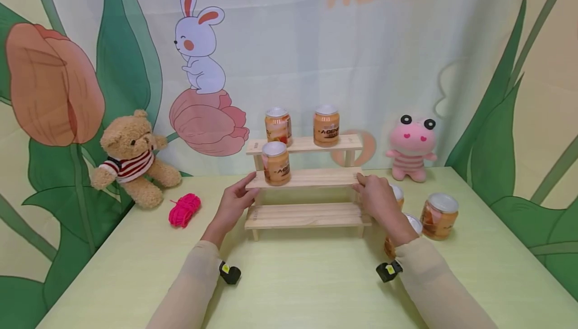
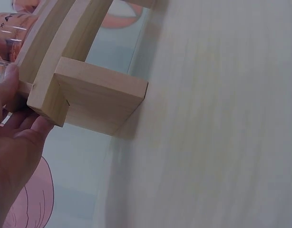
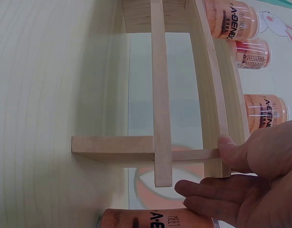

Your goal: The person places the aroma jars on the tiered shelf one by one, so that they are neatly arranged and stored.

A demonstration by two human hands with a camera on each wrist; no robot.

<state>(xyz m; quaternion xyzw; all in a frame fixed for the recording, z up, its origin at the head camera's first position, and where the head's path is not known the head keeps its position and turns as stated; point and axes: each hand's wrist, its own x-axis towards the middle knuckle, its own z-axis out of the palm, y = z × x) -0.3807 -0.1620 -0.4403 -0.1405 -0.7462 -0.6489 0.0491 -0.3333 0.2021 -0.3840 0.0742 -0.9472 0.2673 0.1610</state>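
Observation:
A three-tier wooden display stand (image 1: pixel 311 214) stands on the table. My left hand (image 1: pixel 236 199) holds the left end of its middle board, thumb (image 2: pixel 10 78) at the front edge and fingers beneath. At the board's right end, my right hand (image 1: pixel 377 196) pinches it between thumb (image 3: pixel 228 146) and fingers. One canned-food jar with a silver lid (image 1: pixel 277 164) sits on the middle board near my left hand. Two more like it, a left jar (image 1: pixel 278 128) and a right jar (image 1: pixel 326 126), stand on the top board. The bottom board carries nothing.
Right of the stand, a jar (image 1: pixel 439 216) stands on the table with two others, partly hidden by my right arm. A pink frog plush (image 1: pixel 412 148) sits behind them. At left are a teddy bear (image 1: pixel 135 158) and pink yarn (image 1: pixel 184 210). A printed curtain (image 1: pixel 280 43) hangs behind.

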